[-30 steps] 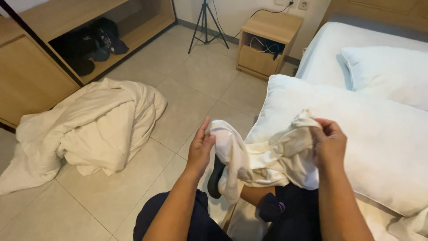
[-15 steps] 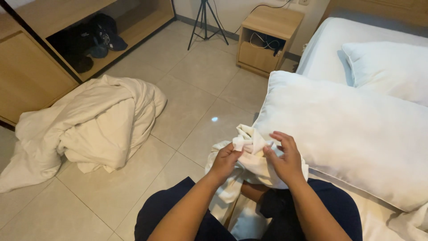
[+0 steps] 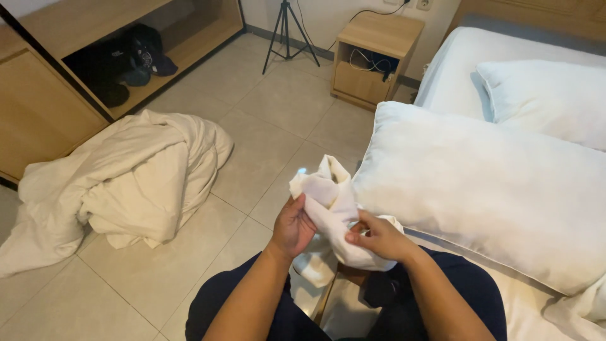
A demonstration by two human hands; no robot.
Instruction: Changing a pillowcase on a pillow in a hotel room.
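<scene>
A bunched white cloth (image 3: 328,196), like a pillowcase, is held in front of me over my lap. My left hand (image 3: 291,226) grips its left side with the fingers curled into the fabric. My right hand (image 3: 377,237) pinches the lower right part of the same cloth. Just right of my hands, a large white pillow (image 3: 492,189) lies on the bed edge, close to the cloth. My legs in dark trousers (image 3: 252,309) show at the bottom.
A crumpled cream duvet (image 3: 126,177) lies heaped on the tiled floor at left. A wooden nightstand (image 3: 375,57) and a black tripod (image 3: 287,31) stand at the back. A second pillow (image 3: 549,95) rests on the bed (image 3: 454,76). Wooden shelving with dark items (image 3: 126,60) is at far left.
One second ago my hands were apart with the cloth stretched between them. They have come together, and the cloth is now bunched up and raised slightly.
</scene>
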